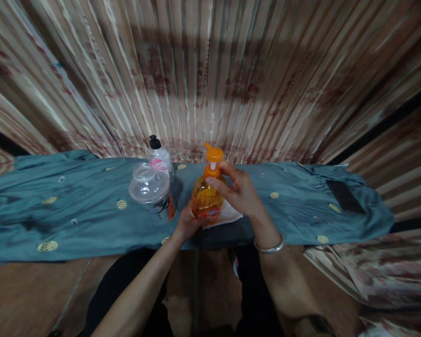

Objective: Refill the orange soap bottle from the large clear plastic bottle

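Note:
An orange pump bottle of amber liquid is held up over the front of the cloth-covered table. My left hand is closed around its lower left side. At the neck, the thumb and fingers of my right hand grip the orange collar just under the pump head. The pump head stands raised, its spout pointing to the left. Behind the bottle and partly hidden by it lies a white cloth or tissue. Left of my hands stands a clear wide-mouthed plastic jar without a lid.
A clear bottle with a black pump top stands behind the jar. A dark phone lies near the right end of the blue-green tablecloth. Pleated patterned curtains hang right behind the table.

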`<action>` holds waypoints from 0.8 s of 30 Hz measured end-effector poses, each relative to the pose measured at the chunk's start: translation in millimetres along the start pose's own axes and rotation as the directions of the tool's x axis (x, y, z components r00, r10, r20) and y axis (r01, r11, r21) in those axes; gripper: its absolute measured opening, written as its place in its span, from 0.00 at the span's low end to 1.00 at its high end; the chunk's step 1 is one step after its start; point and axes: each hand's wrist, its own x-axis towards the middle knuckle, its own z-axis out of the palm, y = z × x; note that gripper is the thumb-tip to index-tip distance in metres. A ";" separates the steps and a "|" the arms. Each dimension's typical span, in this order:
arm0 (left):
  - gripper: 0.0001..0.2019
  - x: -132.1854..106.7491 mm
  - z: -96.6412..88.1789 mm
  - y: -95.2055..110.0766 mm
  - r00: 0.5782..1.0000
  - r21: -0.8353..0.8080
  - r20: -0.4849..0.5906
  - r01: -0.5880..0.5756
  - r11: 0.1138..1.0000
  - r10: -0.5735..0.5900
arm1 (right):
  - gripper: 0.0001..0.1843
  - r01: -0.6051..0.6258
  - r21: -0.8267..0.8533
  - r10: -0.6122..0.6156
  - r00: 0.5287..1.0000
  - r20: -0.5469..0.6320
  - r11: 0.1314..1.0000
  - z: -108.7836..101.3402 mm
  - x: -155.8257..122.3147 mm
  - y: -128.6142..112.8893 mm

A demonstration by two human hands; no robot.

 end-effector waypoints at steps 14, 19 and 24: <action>0.40 -0.7 2.4 -3.1 1.000 0.027 -0.031 -0.006 1.000 0.007 | 0.19 0.017 -0.015 -0.017 1.000 -0.013 1.000 -6.1 -2.6 -4.8; 0.39 -2.0 4.3 -2.8 1.000 0.021 -0.018 -0.011 1.000 0.011 | 0.24 -0.068 -0.121 0.052 0.990 -0.133 0.990 -0.6 -1.8 -8.6; 0.41 -1.4 4.1 -4.5 0.999 0.022 -0.032 -0.010 1.000 0.011 | 0.15 -0.014 -0.041 0.012 0.999 -0.040 0.999 -5.0 -3.2 -5.6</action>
